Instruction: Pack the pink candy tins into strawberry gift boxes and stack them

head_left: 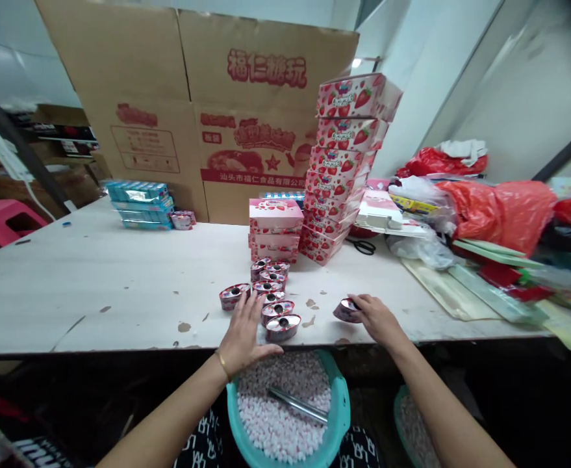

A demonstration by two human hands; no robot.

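Note:
Several small oval boxes with pinkish-red patterned sides and a dark round hole in the top stand on the table in a rough column, the nearest oval box [283, 327] close to the front edge. My left hand [246, 328] lies beside the column with fingers stretched and thumb apart. Its fingertips are next to a separate oval box [231, 298]; whether they touch it I cannot tell. To the right, my right hand [377, 320] has its fingers closed on another oval box [346, 312], low over the tabletop or resting on it.
Below the table edge sits a turquoise basin [343, 400] of small pale pieces with a metal tube [299, 406] on them. Strawberry-print cartons [336, 188] stand stacked behind the boxes, near scissors [363, 247]. Blue packs [141, 205] stand back left; plastic bags [499, 211] lie right.

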